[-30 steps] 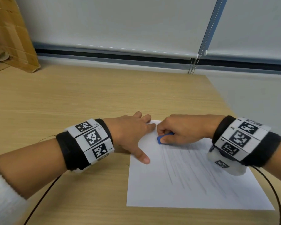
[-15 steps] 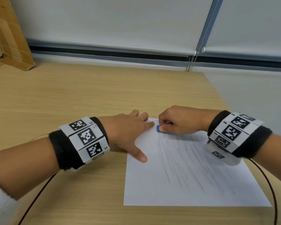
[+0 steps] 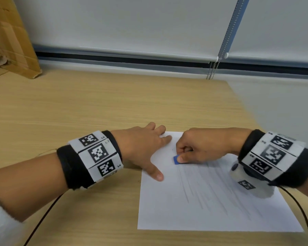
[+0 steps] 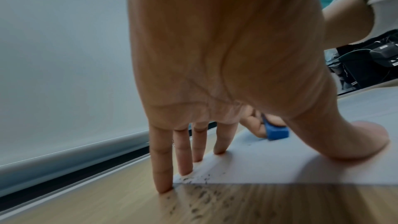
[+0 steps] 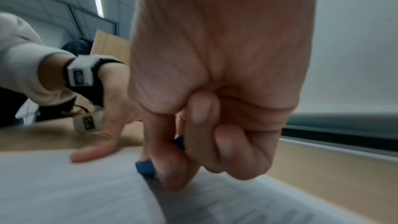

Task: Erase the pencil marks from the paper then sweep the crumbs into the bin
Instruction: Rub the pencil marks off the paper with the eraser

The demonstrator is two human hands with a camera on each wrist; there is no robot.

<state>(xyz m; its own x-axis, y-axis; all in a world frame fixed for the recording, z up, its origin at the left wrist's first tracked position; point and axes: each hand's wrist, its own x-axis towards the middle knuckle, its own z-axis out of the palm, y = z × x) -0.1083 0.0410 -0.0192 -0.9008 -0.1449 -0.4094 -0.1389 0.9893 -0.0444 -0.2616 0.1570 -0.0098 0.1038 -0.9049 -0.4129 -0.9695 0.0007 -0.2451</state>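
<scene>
Between the earlier head frames and now the right hand (image 3: 203,146) has drawn the blue eraser (image 3: 176,160) a little nearer along the paper (image 3: 212,210), from close to the far edge down to the top of the pencil marks (image 3: 212,192), while the left hand (image 3: 142,148) has stayed put at the far-left corner of the sheet.

The right grip is pinching the eraser between thumb and forefinger, with the other fingers curled in behind; in the right wrist view only a small blue corner shows beneath the thumb, pressed to the sheet. The left grip is spread flat, thumb and inner fingers on the paper, outer fingers on the tabletop (image 3: 78,112) just off its edge. Dark crumbs (image 4: 198,179) lie on that corner and on the wood beside it. Most of the grey strokes, running from the middle toward the near-right of the sheet, look untouched, so the erasing seems early. No bin is in view.

Judging by looks, the paper is thin, light and easily creased, so it wants a flat, pinning palm close to where the rubbing happens. The eraser is small, soft and grippy; holding it low near the working end should stop it from bending or slipping out.
</scene>
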